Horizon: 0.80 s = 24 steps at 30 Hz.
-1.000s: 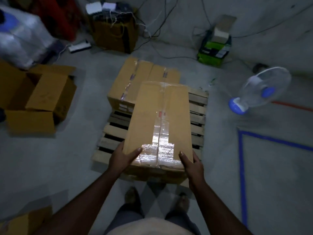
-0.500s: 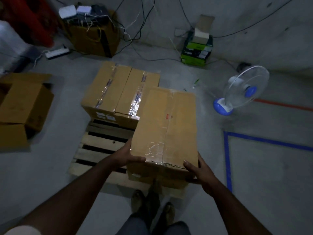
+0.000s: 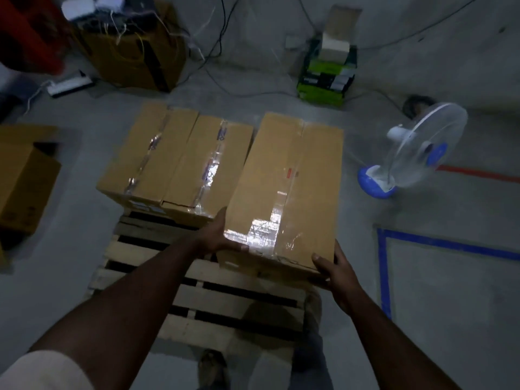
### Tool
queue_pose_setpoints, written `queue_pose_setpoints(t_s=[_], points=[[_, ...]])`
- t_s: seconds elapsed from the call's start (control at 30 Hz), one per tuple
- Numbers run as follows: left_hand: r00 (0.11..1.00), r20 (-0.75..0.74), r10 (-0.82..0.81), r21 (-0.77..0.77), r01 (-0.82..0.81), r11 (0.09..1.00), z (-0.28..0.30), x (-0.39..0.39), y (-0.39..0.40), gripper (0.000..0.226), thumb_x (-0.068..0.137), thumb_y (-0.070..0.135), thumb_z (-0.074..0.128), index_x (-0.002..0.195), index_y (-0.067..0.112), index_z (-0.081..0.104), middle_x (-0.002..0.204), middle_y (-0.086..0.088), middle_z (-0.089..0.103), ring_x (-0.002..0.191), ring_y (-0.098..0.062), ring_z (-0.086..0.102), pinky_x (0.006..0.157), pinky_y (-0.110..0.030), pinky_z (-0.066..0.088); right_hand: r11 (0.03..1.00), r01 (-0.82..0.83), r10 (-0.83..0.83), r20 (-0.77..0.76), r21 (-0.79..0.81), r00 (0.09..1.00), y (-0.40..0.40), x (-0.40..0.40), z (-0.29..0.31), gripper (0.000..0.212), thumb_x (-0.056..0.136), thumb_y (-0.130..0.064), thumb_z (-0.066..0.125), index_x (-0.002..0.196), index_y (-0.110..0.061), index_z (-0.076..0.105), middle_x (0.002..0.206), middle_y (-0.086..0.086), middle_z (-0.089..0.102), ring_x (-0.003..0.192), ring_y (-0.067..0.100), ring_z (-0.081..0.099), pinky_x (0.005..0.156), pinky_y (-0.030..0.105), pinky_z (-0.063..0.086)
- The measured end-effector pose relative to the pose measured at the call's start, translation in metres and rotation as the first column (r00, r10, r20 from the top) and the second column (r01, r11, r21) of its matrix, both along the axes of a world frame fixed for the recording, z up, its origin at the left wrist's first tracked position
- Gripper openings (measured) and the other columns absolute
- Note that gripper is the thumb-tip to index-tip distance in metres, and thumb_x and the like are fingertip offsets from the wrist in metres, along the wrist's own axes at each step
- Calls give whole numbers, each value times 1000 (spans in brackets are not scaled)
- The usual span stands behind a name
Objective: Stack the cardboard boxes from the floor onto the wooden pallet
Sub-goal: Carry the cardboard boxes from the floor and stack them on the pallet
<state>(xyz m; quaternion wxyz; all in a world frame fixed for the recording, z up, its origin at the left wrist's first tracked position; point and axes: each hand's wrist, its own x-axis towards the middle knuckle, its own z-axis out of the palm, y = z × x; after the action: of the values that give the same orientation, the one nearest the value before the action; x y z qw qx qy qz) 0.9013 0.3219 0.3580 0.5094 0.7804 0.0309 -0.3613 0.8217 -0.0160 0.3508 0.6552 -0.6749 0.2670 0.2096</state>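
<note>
Cardboard boxes are what you are handling, and reading from the left you first pass an open brown carton (image 3: 24, 181) on the grey concrete floor (image 3: 84, 249), flaps up, its contents too dark to make out. Next comes the wooden pallet (image 3: 197, 299), pale rough slats with dark gaps between them, and on its far end two sealed boxes (image 3: 177, 161) sit side by side, touching, each with a glossy strip of clear tape along its top seam. Your left hand (image 3: 216, 237) grips the near left corner of the third box (image 3: 287, 192), thumb laid across the shiny tape on top, fingers hidden down the side. That box is a long rectangular carton of smooth brown card, just beside the two placed ones on the pallet's right part; whether it rests fully on the slats you cannot tell. Your right hand (image 3: 334, 268) holds its near right corner, thumb on the top edge, fingers curled underneath. Further right a white and blue fan (image 3: 416, 150) stands on the floor near blue tape lines (image 3: 450, 243).
</note>
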Motion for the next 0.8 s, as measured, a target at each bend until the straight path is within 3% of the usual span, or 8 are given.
queue_pose_setpoints(t_s=[0.17,0.23,0.3,0.37,0.43,0.5,0.63,0.8], points=[[998,42,-56,240,44,970,-80,64,-26,143,46,70,93,158,35,10,160,-1,32,149,-30,29,118,-57,33,997,-55,55,8,58,998,-34,65,-103,62,98,-23,69,131,-71,48,133,-22,66,127,24,62,107,57,51],[992,50,-114,416,83,906,-110,86,-36,153,38,89,79,160,34,3,169,-2,13,156,-33,1,122,-63,15,994,-75,76,-13,77,997,-47,91,-137,65,101,-20,65,141,-65,43,141,-17,63,130,22,60,109,56,49],[995,15,-102,452,84,888,-139,101,-47,155,41,89,77,160,34,-6,171,-4,-3,155,-31,-16,123,-62,2,992,-88,90,-19,93,996,-58,115,-174,67,102,-14,61,151,-55,39,143,-19,61,132,15,59,112,51,47],[994,-27,-102,462,103,881,-160,111,-54,154,45,84,78,160,34,-11,170,-7,-12,153,-30,-23,123,-60,-5,992,-84,88,-41,95,995,-65,135,-205,67,103,-7,58,154,-46,38,131,-30,66,121,0,64,105,37,52],[990,-73,-117,500,138,855,-178,122,-55,161,34,94,68,160,33,-13,167,-11,-20,152,-30,-25,124,-57,-8,990,-62,67,-41,124,997,-66,150,-228,69,102,-2,56,151,-44,32,112,-41,68,103,-14,66,83,17,56],[991,-90,-100,516,132,846,-199,131,-50,168,23,102,58,159,35,-15,164,-8,-29,151,-32,-27,124,-58,-8,990,-66,71,-35,127,997,-63,162,-247,70,102,-2,57,150,-45,31,112,-41,68,104,-14,66,79,11,54],[985,-31,-168,549,157,821,-237,140,-29,155,41,97,64,159,34,-15,156,8,-44,146,-28,-37,119,-61,-13,989,-58,66,-56,138,996,-50,173,-285,75,99,-1,60,159,-36,32,148,-10,58,135,16,56,115,39,43],[971,-106,-215,596,235,768,-274,158,-15,158,39,97,60,159,31,-17,155,6,-44,148,-34,-34,118,-67,-11,984,-90,98,-46,154,994,-32,178,-318,89,85,-30,81,158,-44,32,155,-12,52,142,18,50,121,52,36]])
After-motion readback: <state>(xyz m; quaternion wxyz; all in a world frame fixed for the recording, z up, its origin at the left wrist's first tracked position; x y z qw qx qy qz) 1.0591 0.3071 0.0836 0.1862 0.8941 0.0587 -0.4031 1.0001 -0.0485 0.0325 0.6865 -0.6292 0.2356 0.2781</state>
